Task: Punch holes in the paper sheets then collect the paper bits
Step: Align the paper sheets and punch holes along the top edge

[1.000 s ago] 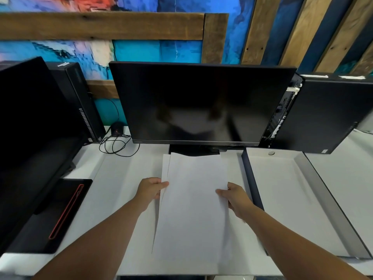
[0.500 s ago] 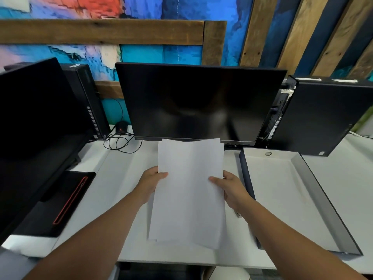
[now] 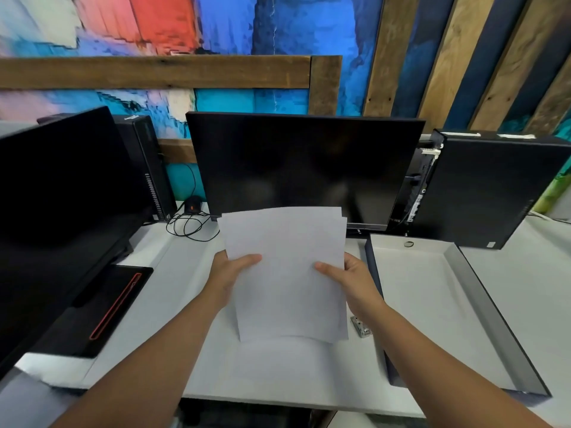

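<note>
A small stack of white paper sheets (image 3: 287, 273) is held up off the white desk (image 3: 191, 304), tilted toward me, its top edge in front of the middle monitor. My left hand (image 3: 230, 270) grips the stack's left edge, thumb on the front. My right hand (image 3: 349, 278) grips the right edge the same way. A small metal hole punch (image 3: 361, 327) lies on the desk just below my right wrist, partly hidden by the arm.
A dark monitor (image 3: 304, 168) stands straight ahead, another (image 3: 58, 211) at the left with its black base (image 3: 102, 307). A black computer case (image 3: 494, 193) stands at the right. A shallow open box lid (image 3: 432, 304) lies right of the sheets. Cables (image 3: 188, 223) are coiled behind.
The sheets lay on the desk under both hands; now both hands hold them lifted and tilted upright. The metal punch has come into view beneath.
</note>
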